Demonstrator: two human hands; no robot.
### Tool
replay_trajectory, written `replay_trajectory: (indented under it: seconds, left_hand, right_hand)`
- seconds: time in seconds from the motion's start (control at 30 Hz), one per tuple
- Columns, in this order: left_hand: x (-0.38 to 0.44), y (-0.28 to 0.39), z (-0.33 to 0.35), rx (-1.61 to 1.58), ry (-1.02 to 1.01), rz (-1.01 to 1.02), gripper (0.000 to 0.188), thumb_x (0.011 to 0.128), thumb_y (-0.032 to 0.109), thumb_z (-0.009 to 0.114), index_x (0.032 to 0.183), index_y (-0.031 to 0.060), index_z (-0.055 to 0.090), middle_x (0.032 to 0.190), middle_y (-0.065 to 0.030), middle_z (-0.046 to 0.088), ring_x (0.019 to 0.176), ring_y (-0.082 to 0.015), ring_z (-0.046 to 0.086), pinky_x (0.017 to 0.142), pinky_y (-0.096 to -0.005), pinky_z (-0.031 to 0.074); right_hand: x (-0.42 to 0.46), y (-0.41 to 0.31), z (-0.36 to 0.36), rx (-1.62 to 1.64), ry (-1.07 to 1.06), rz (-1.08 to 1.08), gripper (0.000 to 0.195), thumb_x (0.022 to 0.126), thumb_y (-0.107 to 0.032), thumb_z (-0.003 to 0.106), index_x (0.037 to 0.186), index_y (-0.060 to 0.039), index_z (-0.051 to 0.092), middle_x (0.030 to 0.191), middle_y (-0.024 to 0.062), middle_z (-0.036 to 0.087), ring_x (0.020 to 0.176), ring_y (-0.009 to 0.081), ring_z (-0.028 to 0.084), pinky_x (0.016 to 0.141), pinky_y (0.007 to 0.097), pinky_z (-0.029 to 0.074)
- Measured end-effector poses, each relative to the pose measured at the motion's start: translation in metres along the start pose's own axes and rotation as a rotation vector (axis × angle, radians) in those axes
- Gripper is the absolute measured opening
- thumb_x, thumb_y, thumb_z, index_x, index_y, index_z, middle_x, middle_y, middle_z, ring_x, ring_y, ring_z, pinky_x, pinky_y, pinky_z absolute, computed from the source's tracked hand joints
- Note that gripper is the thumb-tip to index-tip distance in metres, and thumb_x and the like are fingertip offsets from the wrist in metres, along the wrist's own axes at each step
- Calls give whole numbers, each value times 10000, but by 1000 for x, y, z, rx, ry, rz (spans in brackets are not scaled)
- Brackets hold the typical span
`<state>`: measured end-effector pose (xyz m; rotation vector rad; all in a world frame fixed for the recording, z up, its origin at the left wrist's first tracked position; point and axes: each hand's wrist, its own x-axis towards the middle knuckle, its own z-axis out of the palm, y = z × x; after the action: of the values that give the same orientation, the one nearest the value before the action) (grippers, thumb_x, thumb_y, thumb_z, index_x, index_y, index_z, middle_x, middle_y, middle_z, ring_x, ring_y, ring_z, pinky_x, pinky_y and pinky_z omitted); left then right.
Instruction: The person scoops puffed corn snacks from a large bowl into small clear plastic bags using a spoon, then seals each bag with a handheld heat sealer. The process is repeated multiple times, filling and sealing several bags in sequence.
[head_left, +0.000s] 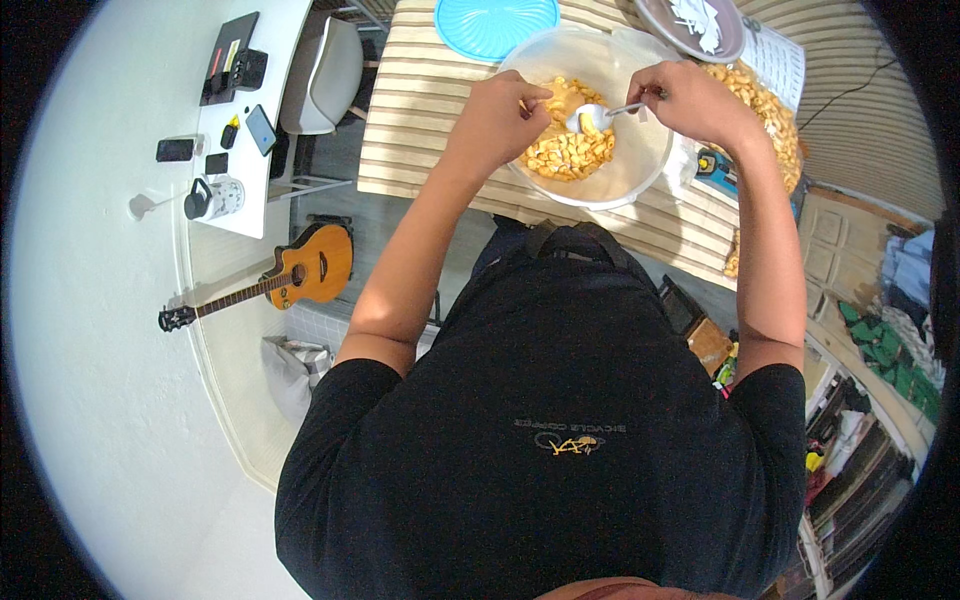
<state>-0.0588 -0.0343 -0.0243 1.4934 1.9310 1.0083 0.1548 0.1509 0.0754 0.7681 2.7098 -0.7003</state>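
Observation:
A large translucent plastic bowl (637, 161) stands before me, with golden-brown snack pieces (568, 156) in it. My right hand (679, 97), at the bowl's right side, grips the handle of a metal spoon (581, 120). The spoon's head is over the snacks and carries a few pieces. My left hand (504, 116) is over the bowl's left rim, thumb and index finger curled towards each other. They seem to pinch a thin clear plastic bag (553, 105), whose outline is hard to make out against the snacks.
A blue lid (496, 26) and a bowl of white strips (701, 26) lie on the striped tablecloth (409, 112). A large bag of snacks (769, 112) is at right. Left are a white chair (326, 79), a desk (255, 202) with phones, and a guitar (319, 262).

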Motion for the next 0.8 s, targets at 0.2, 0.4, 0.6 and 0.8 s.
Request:
replay_trajectory:
  seconds: [0.2,0.4,0.6,0.8]
  left_hand:
    - [-1,8,4,-3,-34,-21,280,870,126,762,1120,48,860,926,-190,740,788,-315,770,775,-408,634]
    - [-1,9,7,2,-52,1,278,868,124,763,1119,65,866,922,-201,727,782,-330,764,776,-412,633]
    - [2,4,11,-3,10,-16,261,870,124,761,1098,54,866,959,-213,746,800,-333,767,784,-417,632]
    - [6,-2,10,44,22,-32,252,878,130,765,1089,30,859,964,-209,756,818,-330,778,798,-414,635]
  right_hand:
    - [11,-10,21,-236,124,27,280,905,-53,594,1079,-60,813,994,208,782,984,414,756,859,514,607]
    - [10,-22,45,-298,239,-57,274,883,-14,627,1082,-86,802,1048,162,771,1001,406,755,862,525,612]
    - [-1,-21,27,-380,409,-101,248,874,-41,651,1076,-73,791,1030,170,756,981,404,763,835,529,615]
    - [-24,-23,0,-424,332,36,209,878,-85,661,1032,-62,800,982,195,779,956,416,778,817,533,631]
